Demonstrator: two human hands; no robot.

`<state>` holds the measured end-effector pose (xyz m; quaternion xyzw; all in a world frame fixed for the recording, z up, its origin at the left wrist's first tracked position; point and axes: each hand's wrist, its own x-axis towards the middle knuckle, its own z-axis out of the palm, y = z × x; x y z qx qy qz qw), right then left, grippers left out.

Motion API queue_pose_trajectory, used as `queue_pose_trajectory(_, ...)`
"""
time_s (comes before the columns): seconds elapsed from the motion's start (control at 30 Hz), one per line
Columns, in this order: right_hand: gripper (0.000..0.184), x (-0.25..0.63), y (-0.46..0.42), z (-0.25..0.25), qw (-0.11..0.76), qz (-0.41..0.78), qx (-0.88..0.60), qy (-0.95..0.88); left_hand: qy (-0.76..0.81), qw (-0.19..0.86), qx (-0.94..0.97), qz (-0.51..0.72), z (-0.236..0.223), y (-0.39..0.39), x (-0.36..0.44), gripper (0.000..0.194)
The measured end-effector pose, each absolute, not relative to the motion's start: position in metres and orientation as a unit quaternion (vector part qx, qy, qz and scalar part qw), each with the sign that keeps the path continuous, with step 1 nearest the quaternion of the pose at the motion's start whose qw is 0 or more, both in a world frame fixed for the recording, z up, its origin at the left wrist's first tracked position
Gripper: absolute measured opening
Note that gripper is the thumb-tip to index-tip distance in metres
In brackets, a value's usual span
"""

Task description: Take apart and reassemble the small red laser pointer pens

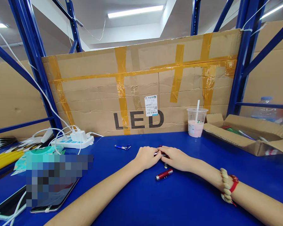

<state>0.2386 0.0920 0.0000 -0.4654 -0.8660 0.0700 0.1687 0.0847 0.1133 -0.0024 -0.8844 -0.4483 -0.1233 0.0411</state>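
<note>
My left hand (145,158) and my right hand (178,158) meet over the middle of the blue tabletop, fingers bent and closed together. Between the fingertips shows part of a small silver-and-dark piece (164,155); the fingers hide most of it. A tiny round silver piece (165,165) sits just below my right fingers. Closer to me lies a small red flashlight (164,174) with a silver end, touched by neither hand. Beyond my left hand, a similar small blue flashlight (121,147) with a clip at one end rests on the table.
At left are a tablet (58,196), a phone (8,201) and a white power strip (73,142) with cables. A plastic cup (196,124) with pink drink stands at back right, beside an open cardboard box (244,142). A large cardboard panel (96,97) closes the back.
</note>
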Motion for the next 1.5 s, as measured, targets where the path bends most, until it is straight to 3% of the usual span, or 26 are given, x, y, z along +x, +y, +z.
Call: queue_pose_trajectory(1.5, 0.024, 0.2381, 0.0905, 0.0007, 0.165, 0.062, -0.467, -0.866, -0.441, 0.044, -0.886, -0.136, -0.0055, 0.1161, 0.0843, 0.039)
